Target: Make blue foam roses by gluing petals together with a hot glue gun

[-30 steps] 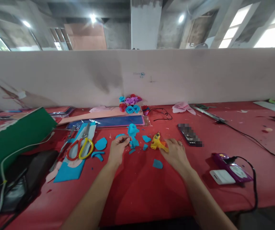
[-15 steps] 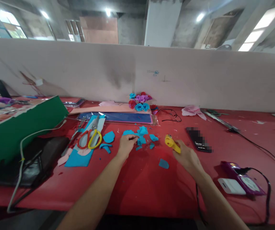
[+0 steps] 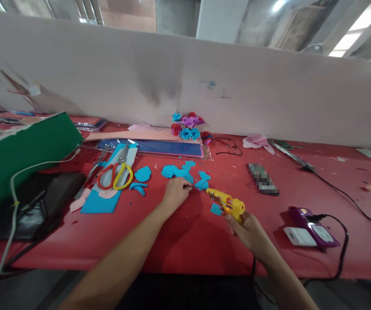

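Observation:
My right hand [image 3: 248, 230] grips a yellow glue gun [image 3: 227, 201], its nozzle pointing left toward a blue foam petal [image 3: 201, 184]. My left hand [image 3: 175, 192] is closed in a pinch on that petal's edge, just left of the nozzle. More blue foam petals [image 3: 175, 172] lie scattered on the red table [image 3: 185, 241] behind my hands. A loose blue piece [image 3: 215, 209] sits under the glue gun.
Scissors with red and yellow handles [image 3: 114, 175] lie on a blue sheet at left. A bunch of foam roses [image 3: 185, 125] stands by the back partition. A phone [image 3: 263, 178], a purple device with cable [image 3: 314, 224], a white box [image 3: 300, 237] and a green board [image 3: 24, 150] are around.
My right hand picked the glue gun up off the table and brought its nozzle to the petal. My left hand kept its pinch on the blue piece. The camera tilted downward.

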Available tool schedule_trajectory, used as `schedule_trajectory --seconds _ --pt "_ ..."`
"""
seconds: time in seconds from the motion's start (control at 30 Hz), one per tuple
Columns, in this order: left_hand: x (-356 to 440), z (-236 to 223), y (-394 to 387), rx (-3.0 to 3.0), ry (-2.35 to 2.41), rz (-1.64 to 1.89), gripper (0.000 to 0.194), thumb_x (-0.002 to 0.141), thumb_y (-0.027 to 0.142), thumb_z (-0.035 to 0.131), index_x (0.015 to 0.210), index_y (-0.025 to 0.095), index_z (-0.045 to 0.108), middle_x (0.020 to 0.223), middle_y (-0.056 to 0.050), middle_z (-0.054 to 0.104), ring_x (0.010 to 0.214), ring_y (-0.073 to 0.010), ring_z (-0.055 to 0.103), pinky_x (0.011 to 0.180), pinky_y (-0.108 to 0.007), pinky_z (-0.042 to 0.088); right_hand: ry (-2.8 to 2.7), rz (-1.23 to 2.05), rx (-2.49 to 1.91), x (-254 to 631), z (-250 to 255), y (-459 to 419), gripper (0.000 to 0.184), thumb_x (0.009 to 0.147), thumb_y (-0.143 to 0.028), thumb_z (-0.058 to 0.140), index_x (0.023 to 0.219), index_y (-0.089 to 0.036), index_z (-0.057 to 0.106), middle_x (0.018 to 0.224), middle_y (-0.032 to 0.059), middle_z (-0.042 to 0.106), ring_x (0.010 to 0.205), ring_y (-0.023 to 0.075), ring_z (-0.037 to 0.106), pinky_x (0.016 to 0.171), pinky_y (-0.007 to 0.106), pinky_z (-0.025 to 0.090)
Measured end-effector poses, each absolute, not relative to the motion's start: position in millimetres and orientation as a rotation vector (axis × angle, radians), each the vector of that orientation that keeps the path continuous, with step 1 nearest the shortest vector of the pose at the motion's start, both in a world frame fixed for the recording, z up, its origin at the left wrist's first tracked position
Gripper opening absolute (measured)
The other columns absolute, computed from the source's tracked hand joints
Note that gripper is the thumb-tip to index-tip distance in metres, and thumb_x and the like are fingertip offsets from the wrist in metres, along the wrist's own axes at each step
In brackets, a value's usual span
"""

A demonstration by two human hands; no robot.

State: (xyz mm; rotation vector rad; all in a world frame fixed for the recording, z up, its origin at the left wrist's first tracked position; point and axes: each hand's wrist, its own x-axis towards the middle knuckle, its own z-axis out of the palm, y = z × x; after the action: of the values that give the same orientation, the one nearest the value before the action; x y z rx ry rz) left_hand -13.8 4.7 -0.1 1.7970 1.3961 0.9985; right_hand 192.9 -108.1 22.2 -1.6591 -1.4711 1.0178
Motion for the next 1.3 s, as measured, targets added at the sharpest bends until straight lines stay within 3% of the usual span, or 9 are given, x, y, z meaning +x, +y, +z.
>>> schedule_trajectory --seconds 0.27,0.5,0.9,1.1,1.3 --pt "-8.6 -3.5 2.5 1.865 1.422 0.889 0.014 0.067 0.012 0.066 0.067 0.022 0.076 0.069 -0.005 0.071 0.066 -0.0179 0.059 0.064 -0.028 0.039 -1.536 0.968 -1.647 192.2 6.4 -111.2 0.039 0.085 -0.056 0.042 0.072 -0.02 0.049 0.047 -0.004 0.044 0.042 0.0117 0.042 0.044 0.024 0.033" --pt "-11.9 1.5 6.0 1.781 1.417 0.811 0.015 0.07 0.016 0.064 0.061 0.021 0.075 0.049 -0.004 0.064 0.057 -0.0185 0.059 0.058 -0.028 0.036 -1.565 1.016 -1.632 186.6 4.3 -112.3 0.043 0.087 -0.055 0.039 0.062 -0.021 0.043 0.048 -0.0035 0.044 0.042 0.0102 0.042 0.044 0.023 0.033" --pt "-10.8 -1.2 7.2 1.902 1.454 0.706 0.016 0.071 0.012 0.063 0.074 0.019 0.077 0.078 -0.01 0.074 0.072 -0.0232 0.063 0.064 -0.03 0.04 -1.551 1.011 -1.654 177.7 5.8 -101.1 0.042 0.087 -0.058 0.037 0.071 -0.02 0.048 0.044 -0.0043 0.044 0.039 0.0107 0.041 0.042 0.023 0.031" --pt "-11.0 3.0 6.4 1.948 1.475 0.568 0.02 0.075 0.015 0.058 0.082 0.019 0.076 0.083 -0.008 0.074 0.077 -0.0201 0.064 0.071 -0.029 0.044 -1.577 0.973 -1.697 175.4 2.9 -96.5 0.04 0.086 -0.056 0.037 0.072 -0.02 0.048 0.043 -0.0045 0.045 0.038 0.0114 0.043 0.042 0.023 0.032" --pt "-10.6 5.4 4.2 1.987 1.505 0.487 0.023 0.078 0.018 0.055 0.089 0.018 0.075 0.089 -0.007 0.074 0.079 -0.0178 0.064 0.073 -0.027 0.045 -1.615 0.954 -1.762 172.3 8.2 -94.3 0.044 0.086 -0.058 0.035 0.062 -0.022 0.044 0.042 -0.0033 0.044 0.038 0.0116 0.042 0.042 0.024 0.032"
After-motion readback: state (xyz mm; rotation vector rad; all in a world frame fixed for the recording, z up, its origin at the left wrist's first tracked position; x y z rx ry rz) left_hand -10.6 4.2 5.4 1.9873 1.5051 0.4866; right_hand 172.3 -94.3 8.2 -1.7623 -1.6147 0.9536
